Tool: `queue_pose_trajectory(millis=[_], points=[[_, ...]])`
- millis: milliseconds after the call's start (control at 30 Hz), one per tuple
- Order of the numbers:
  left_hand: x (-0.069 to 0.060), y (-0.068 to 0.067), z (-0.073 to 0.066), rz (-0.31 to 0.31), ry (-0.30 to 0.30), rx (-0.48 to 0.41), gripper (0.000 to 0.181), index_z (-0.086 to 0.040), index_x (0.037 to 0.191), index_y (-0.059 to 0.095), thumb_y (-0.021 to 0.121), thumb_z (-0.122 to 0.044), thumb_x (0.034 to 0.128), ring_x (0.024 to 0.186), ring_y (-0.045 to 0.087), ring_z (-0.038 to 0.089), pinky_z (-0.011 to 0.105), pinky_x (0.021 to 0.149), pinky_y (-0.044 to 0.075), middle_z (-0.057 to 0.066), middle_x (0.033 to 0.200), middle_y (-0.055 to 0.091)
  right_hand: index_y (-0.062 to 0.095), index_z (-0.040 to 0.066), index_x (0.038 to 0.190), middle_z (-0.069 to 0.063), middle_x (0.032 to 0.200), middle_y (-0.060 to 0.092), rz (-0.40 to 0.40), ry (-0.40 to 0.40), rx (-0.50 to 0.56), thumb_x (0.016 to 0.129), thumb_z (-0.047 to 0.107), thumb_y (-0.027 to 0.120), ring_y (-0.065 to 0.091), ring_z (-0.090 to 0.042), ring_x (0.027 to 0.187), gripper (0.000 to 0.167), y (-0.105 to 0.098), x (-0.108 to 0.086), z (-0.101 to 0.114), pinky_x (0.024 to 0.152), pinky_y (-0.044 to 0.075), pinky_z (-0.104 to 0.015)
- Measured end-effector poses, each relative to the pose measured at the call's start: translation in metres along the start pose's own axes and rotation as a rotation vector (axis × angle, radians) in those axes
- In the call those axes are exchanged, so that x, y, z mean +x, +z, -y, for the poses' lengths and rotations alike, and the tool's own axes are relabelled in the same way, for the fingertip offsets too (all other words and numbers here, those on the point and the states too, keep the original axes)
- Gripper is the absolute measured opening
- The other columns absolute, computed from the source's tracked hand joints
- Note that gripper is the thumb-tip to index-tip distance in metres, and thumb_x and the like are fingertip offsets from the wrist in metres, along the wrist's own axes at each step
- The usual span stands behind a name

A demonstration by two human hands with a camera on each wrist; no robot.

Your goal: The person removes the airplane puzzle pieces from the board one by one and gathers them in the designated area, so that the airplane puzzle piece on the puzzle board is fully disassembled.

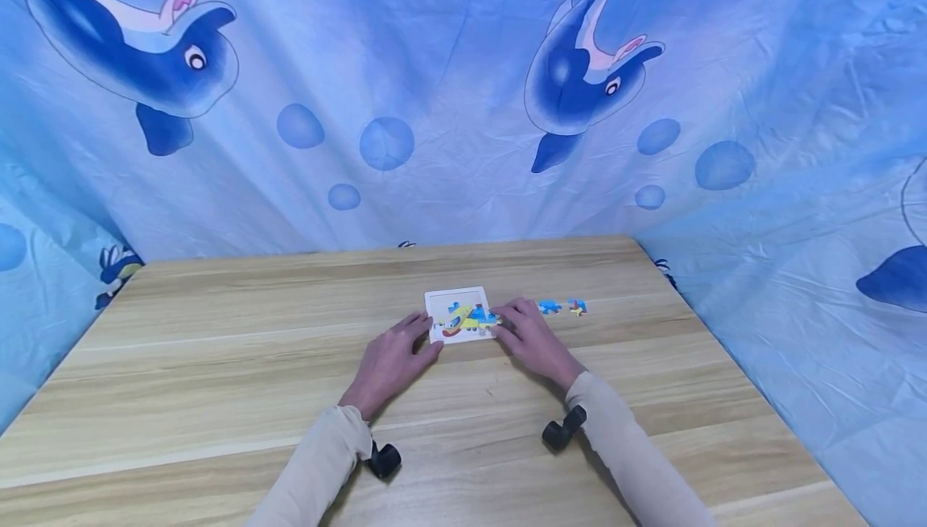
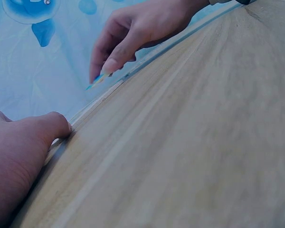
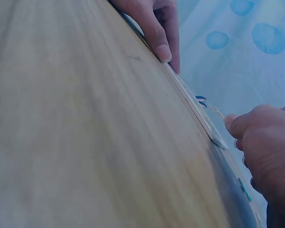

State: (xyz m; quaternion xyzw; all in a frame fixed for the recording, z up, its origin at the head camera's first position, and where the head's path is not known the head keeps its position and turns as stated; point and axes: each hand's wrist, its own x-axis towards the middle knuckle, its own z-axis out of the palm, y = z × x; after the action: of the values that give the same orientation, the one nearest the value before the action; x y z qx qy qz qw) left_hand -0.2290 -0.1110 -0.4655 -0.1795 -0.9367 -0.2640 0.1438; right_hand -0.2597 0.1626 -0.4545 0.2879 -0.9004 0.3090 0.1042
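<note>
A small white-framed jigsaw puzzle tray (image 1: 455, 291) lies flat on the table, partly filled with yellow, blue and red pieces (image 1: 463, 319). My left hand (image 1: 394, 354) holds its left side, thumb at the lower left corner and fingers along the edge. Over the tray's right side, my right hand (image 1: 536, 342) pinches a puzzle piece (image 2: 99, 81) between thumb and fingers. In the right wrist view that piece (image 3: 218, 112) appears edge-on, just above the tray; its printed face is hidden there.
Two blue groups of loose puzzle pieces lie right of the tray, one nearer (image 1: 549, 306) and one farther right (image 1: 577, 306). The wooden table (image 1: 217, 374) stretches around them. A blue dolphin-print curtain (image 1: 449, 92) hangs behind and at both sides.
</note>
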Motion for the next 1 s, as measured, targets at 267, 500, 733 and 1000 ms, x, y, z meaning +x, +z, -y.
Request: queue_pose_trajectory(millis=[267, 500, 733, 1000], points=[[0.000, -0.001, 0.000, 0.005, -0.003, -0.002, 0.052, -0.005, 0.136, 0.068, 0.070, -0.039, 0.0966, 0.127, 0.061, 0.038, 0.054, 0.095, 0.055, 0.019, 0.140, 0.062, 0.068, 0.000, 0.131, -0.007, 0.114, 0.057, -0.016, -0.012, -0.032, 0.100, 0.013, 0.069, 0.048, -0.025, 0.107, 0.033, -0.006, -0.010, -0.006, 0.088, 0.047, -0.043], [0.000, 0.000, 0.000, 0.003, -0.002, -0.008, 0.052, -0.006, 0.136, 0.068, 0.070, -0.039, 0.0968, 0.128, 0.061, 0.038, 0.054, 0.095, 0.055, 0.019, 0.140, 0.062, 0.069, -0.001, 0.129, -0.006, 0.109, 0.059, -0.051, -0.012, -0.035, 0.099, 0.011, 0.071, 0.051, -0.025, 0.104, 0.033, -0.010, -0.019, -0.012, 0.086, 0.047, -0.042], [0.000, 0.000, 0.000, -0.001, 0.003, -0.010, 0.052, -0.005, 0.136, 0.068, 0.070, -0.038, 0.0964, 0.127, 0.061, 0.038, 0.054, 0.095, 0.055, 0.019, 0.140, 0.062, 0.069, -0.002, 0.129, -0.007, 0.111, 0.060, -0.073, -0.017, -0.036, 0.097, 0.008, 0.072, 0.052, -0.028, 0.109, 0.033, -0.015, -0.028, -0.018, 0.091, 0.046, -0.046], [0.000, -0.001, 0.000, 0.004, 0.003, -0.009, 0.052, -0.005, 0.136, 0.068, 0.069, -0.039, 0.0968, 0.128, 0.060, 0.037, 0.054, 0.095, 0.055, 0.019, 0.141, 0.062, 0.069, -0.003, 0.128, -0.012, 0.119, 0.062, -0.071, -0.016, -0.039, 0.097, 0.008, 0.071, 0.052, -0.032, 0.115, 0.033, -0.022, -0.036, -0.021, 0.096, 0.047, -0.050]])
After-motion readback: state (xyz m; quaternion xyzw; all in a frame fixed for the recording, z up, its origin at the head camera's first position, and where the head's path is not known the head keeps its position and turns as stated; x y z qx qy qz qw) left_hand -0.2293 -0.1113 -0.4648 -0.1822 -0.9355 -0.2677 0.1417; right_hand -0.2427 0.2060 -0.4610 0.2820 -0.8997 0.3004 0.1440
